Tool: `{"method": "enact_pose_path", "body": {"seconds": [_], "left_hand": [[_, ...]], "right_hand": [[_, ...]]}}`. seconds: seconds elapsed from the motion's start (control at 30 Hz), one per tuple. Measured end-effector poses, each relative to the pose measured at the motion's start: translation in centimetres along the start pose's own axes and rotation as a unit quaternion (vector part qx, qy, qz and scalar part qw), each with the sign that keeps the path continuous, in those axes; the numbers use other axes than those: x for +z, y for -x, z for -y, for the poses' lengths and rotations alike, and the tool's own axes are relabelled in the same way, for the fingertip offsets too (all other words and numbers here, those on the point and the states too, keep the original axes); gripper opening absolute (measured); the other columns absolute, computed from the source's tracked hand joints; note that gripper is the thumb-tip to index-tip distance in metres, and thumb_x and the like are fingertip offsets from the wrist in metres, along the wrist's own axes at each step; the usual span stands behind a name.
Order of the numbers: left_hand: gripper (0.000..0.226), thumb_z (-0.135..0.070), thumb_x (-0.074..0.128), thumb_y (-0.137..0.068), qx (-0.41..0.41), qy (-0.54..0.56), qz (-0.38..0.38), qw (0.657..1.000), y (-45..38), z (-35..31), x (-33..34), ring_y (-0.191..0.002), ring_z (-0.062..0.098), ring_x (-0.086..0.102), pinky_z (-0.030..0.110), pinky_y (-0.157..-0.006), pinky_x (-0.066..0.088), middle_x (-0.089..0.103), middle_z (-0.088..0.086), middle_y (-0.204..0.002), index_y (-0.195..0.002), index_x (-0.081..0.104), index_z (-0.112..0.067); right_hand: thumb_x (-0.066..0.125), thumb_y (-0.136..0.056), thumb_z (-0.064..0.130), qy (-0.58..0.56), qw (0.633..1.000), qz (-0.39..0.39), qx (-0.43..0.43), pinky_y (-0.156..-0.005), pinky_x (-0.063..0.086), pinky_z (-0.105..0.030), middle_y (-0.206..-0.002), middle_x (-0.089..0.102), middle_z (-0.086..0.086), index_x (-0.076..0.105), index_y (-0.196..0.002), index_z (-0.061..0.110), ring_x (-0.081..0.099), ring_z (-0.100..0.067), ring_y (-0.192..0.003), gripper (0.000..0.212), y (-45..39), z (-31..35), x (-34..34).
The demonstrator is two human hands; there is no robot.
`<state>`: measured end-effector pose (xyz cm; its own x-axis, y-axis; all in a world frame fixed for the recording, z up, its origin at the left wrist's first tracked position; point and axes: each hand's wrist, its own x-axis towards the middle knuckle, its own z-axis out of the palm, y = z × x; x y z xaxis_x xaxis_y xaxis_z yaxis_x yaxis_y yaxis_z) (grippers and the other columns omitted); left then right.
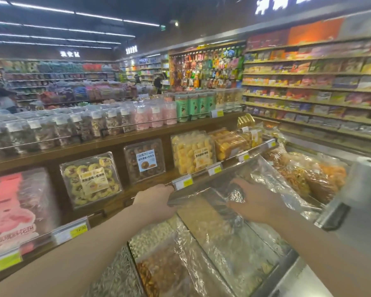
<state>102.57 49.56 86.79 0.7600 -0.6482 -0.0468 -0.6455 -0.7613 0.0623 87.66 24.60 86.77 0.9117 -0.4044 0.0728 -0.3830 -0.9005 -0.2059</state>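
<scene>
Holding the clear bin lid point(193, 195) up: left hand point(154, 200) grips its near-left corner, fingers curled over the edge. The lid's long axis runs from that corner up and right, along the price-tag rail point(214, 168). Right hand point(255, 202) is under the raised lid, thumb and fingers closed on a crumpled plastic bag point(236, 192), which sits at its fingertips on the left side. Pale-yellow snacks point(206, 221) lie directly below and slightly nearer the person, so the right hand is the closer one. Next move looks like down and back, with the lid held up.
</scene>
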Motion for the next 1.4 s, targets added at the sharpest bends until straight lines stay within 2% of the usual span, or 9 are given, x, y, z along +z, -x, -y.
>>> {"method": "enact_pose_path", "body": {"seconds": [0.23, 0.33, 0.43, 0.53, 0.63, 0.77, 1.07, 1.23, 1.4], "left_hand": [[0.065, -0.057, 0.055, -0.09, 0.087, -0.008, 0.004, 0.996, -0.9, -10.7, -0.7, -0.132, 0.02, 0.053, 0.043, -0.1, 0.051, 0.05, -0.007, -0.147, -0.15, 0.041, -0.034], [0.061, -0.059, 0.054, -0.089, 0.163, -0.008, -0.002, 0.987, -1.1, -18.7, -0.8, -0.13, 0.02, 0.054, 0.043, -0.098, 0.052, 0.053, -0.007, -0.143, -0.145, 0.046, -0.035], [0.06, -0.059, 0.057, -0.088, 0.231, -0.004, 0.012, 0.973, 0.1, -27.6, 0.0, -0.13, 0.018, 0.055, 0.039, -0.097, 0.051, 0.055, -0.01, -0.143, -0.144, 0.046, -0.038], [0.066, -0.06, 0.058, -0.088, 0.304, -0.012, 0.025, 0.952, 2.3, -36.8, 0.8, -0.132, 0.018, 0.054, 0.038, -0.1, 0.048, 0.053, -0.01, -0.148, -0.148, 0.041, -0.039], [0.064, -0.058, 0.059, -0.088, 0.396, -0.008, 0.028, 0.918, 6.1, -45.8, 1.4, -0.127, 0.017, 0.057, 0.035, -0.093, 0.05, 0.057, -0.009, -0.142, -0.146, 0.042, -0.036], [0.062, -0.052, 0.057, -0.092, 0.496, -0.006, 0.043, 0.867, 13.0, -56.9, 3.8, -0.139, 0.014, 0.046, 0.038, -0.108, 0.043, 0.046, -0.012, -0.151, -0.15, 0.037, -0.04], [0.06, -0.051, 0.06, -0.093, 0.652, -0.041, 0.123, 0.747, 28.8, -77.1, 12.8, -0.14, 0.017, 0.045, 0.034, -0.11, 0.042, 0.049, -0.01, -0.151, -0.148, 0.043, -0.036], [0.057, -0.053, 0.056, -0.092, 0.719, -0.08, 0.164, 0.671, 35.9, -85.4, 18.5, -0.135, 0.018, 0.049, 0.04, -0.105, 0.046, 0.052, -0.007, -0.144, -0.145, 0.043, -0.035], [0.058, -0.053, 0.054, -0.092, 0.765, -0.144, 0.194, 0.597, 40.2, -93.9, 24.1, -0.132, 0.021, 0.051, 0.041, -0.101, 0.048, 0.05, -0.007, -0.144, -0.146, 0.042, -0.035]], "right_hand": [[0.05, -0.083, 0.076, -0.006, 0.999, -0.015, 0.047, -0.097, 0.052, -0.042, -0.147, 0.049, 0.005, 0.021, -0.154, 0.048, 0.053, -0.022, -0.13, 0.082, 6.7, -6.3, -2.9], [0.052, -0.086, 0.072, -0.004, 0.994, -0.013, 0.112, -0.101, 0.05, -0.045, -0.156, 0.041, 0.006, 0.02, -0.155, 0.047, 0.047, -0.024, -0.137, 0.08, 12.1, -11.8, -4.4], [0.056, -0.086, 0.067, -0.002, 0.981, -0.026, 0.193, -0.094, 0.053, -0.04, -0.147, 0.049, 0.003, 0.028, -0.154, 0.04, 0.054, -0.024, -0.126, 0.078, 18.5, -18.0, -6.2], [0.057, -0.086, 0.066, 0.0, 0.963, -0.042, 0.268, -0.1, 0.048, -0.041, -0.15, 0.047, 0.001, 0.032, -0.154, 0.035, 0.049, -0.025, -0.133, 0.078, 25.5, -23.8, -7.8], [0.055, -0.086, 0.068, 0.004, 0.941, -0.057, 0.334, -0.107, 0.042, -0.043, -0.156, 0.041, 0.003, 0.031, -0.154, 0.037, 0.042, -0.024, -0.141, 0.079, 33.5, -28.7, -8.7], [0.054, -0.085, 0.069, 0.015, 0.903, -0.044, 0.426, -0.103, 0.046, -0.043, -0.152, 0.045, 0.002, 0.028, -0.154, 0.039, 0.045, -0.026, -0.137, 0.079, 45.1, -33.7, -9.0], [0.055, -0.085, 0.069, -0.027, 0.785, -0.03, 0.618, -0.104, 0.047, -0.047, -0.149, 0.045, -0.004, 0.028, -0.156, 0.034, 0.045, -0.029, -0.136, 0.083, 71.6, -38.8, -6.7], [0.039, -0.068, 0.083, -0.069, 0.715, -0.037, 0.695, -0.096, 0.051, -0.048, -0.142, 0.053, -0.002, 0.028, -0.154, 0.042, 0.053, -0.028, -0.126, 0.096, 81.0, -40.4, -3.1], [0.051, -0.087, 0.07, -0.104, 0.632, -0.067, 0.765, -0.105, 0.046, -0.045, -0.153, 0.044, 0.003, 0.025, -0.155, 0.038, 0.042, -0.023, -0.14, 0.08, 86.8, -41.9, 0.9]]}}
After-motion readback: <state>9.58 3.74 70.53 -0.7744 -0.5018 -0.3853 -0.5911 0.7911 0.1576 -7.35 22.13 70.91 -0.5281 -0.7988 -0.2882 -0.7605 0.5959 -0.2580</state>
